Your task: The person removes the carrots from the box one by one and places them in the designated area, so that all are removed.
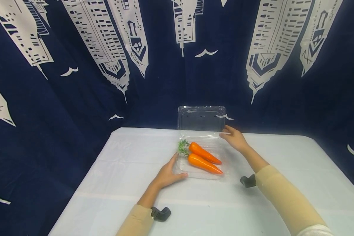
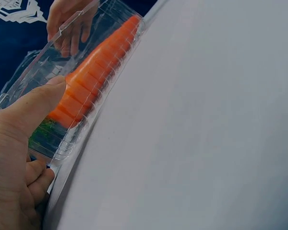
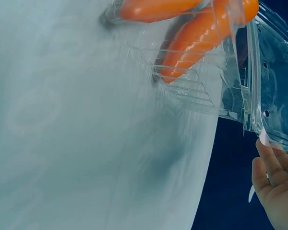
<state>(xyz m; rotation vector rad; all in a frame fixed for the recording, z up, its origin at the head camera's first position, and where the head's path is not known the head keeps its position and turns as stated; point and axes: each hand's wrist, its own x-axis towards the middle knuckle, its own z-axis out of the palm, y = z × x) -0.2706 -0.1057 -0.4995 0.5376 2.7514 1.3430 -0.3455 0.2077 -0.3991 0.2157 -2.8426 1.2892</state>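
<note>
A clear plastic clamshell container (image 1: 202, 176) lies on the table, its lid (image 1: 201, 119) standing raised at the far side. Two orange carrots with green tops, the far carrot (image 1: 205, 152) and the near carrot (image 1: 205, 163), lie side by side in the base. My left hand (image 1: 167, 175) grips the container's near left corner; in the left wrist view the thumb (image 2: 41, 100) lies over the rim and the other fingers curl low at the corner. At the lid's right edge, near the hinge, my right hand (image 1: 235, 138) touches the plastic with fairly straight fingers (image 3: 273, 163).
A white cloth covers the table (image 1: 124, 164). Behind it hangs a dark blue curtain (image 1: 162, 88) printed with white buildings and birds. Dark wrist devices (image 1: 161, 214) stick out from both tan sleeves (image 1: 286, 193).
</note>
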